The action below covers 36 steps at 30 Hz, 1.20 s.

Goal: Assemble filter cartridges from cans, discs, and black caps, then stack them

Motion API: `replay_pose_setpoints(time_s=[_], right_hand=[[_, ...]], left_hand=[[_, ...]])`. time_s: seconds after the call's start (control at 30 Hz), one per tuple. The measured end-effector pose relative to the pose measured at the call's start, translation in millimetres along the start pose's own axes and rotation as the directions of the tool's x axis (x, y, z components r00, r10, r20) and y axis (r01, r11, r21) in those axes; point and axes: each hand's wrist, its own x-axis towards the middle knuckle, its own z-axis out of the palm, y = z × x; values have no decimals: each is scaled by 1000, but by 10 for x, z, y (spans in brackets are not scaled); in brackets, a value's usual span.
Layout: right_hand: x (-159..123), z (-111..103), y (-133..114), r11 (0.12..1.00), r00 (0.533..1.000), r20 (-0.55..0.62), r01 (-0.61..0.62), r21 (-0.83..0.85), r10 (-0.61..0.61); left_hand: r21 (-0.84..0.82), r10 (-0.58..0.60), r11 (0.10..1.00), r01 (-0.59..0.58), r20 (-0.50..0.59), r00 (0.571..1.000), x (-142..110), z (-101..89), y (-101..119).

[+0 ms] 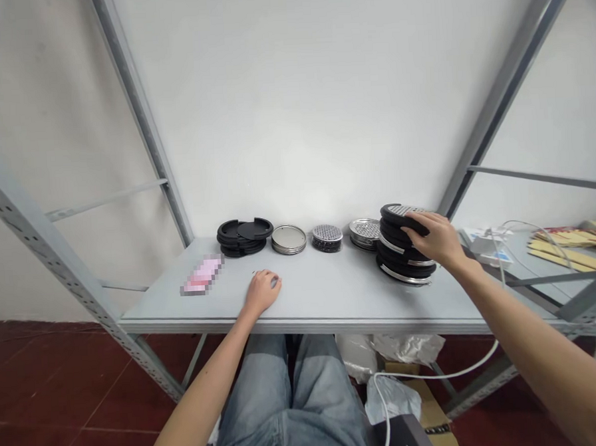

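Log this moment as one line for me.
Left hand: rests on table | Right hand: grips top of tall stack | Along wall: black rings, silver discs, small perforated discs, wide perforated discs

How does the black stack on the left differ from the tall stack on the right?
The black stack is low; the tall stack rises higher. The black stack looks black all over, while the tall stack shows silver edges and a perforated top. No hand touches the black stack; the right hand grips the tall stack's top. Both contain round black pieces.
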Motion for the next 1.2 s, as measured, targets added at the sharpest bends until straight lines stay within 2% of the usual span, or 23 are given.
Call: replay_pose_setpoints(time_s=[0.1, 0.37, 0.57, 0.7, 0.83, 1.2], right_hand=[[-22, -12, -3, 1000, 999, 37, 13, 8, -13], [-28, 1, 11, 999, 999, -16, 36, -21, -36], [-70, -51, 31, 999, 998, 32, -46, -1, 46], [-86, -78, 6, 998, 1000, -7, -15, -55, 15], [-98, -76, 10, 992, 998, 8, -62, -108, 64], [-162, -47, 72, 989, 1000, 29, 5, -146, -1]], left_hand=[[2, -3, 1000, 3, -3, 1000, 4, 10, -2], [2, 4, 1000, -4, -2, 1000, 4, 6, -9], [-5, 7, 1000, -7, -2, 1000, -1, -4, 0], [-11, 3, 1000, -3, 1, 1000, -2, -4, 0], [-13, 1, 1000, -1, -2, 1000, -4, -5, 3], [-11, 3, 1000, -3, 10, 1000, 9, -14, 3]])
